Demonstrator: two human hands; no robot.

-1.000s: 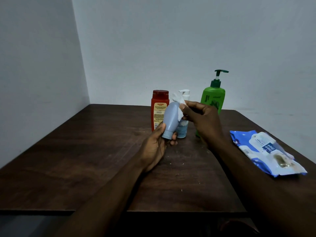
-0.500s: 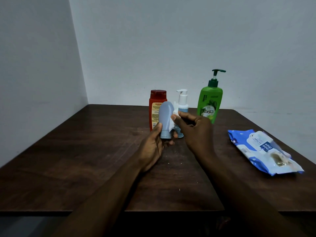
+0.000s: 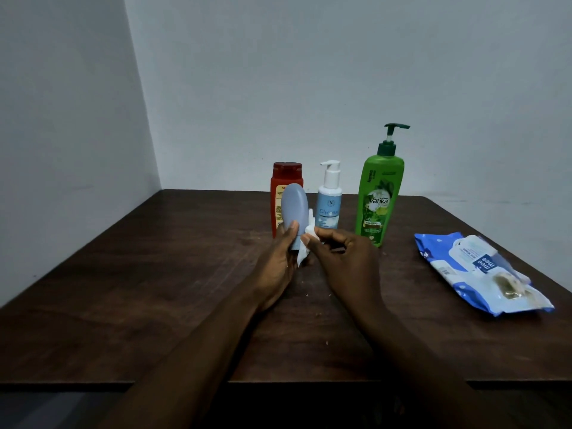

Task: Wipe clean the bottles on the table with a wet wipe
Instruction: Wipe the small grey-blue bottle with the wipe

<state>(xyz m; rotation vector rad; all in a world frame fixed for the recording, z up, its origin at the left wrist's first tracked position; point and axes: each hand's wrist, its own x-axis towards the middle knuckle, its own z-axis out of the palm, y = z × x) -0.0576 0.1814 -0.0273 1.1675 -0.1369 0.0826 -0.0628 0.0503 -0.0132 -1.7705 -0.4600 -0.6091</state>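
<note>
My left hand (image 3: 280, 258) grips a small grey-blue tube bottle (image 3: 295, 209) near its lower end and holds it upright above the table. My right hand (image 3: 343, 258) pinches a white wet wipe (image 3: 306, 239) against the lower right side of that bottle. Behind them stand a red bottle (image 3: 284, 178), partly hidden by the held bottle, a light blue pump bottle (image 3: 330, 205) and a tall green pump bottle (image 3: 380, 196).
A blue and white wet wipe pack (image 3: 479, 270) lies flat at the right of the dark wooden table (image 3: 154, 289). White walls close the table in at the back and left. Small white specks dot the tabletop near my hands.
My right hand has slid the wipe down from the top of the grey-blue bottle to its lower part. The bottle has tilted more upright in my left hand.
</note>
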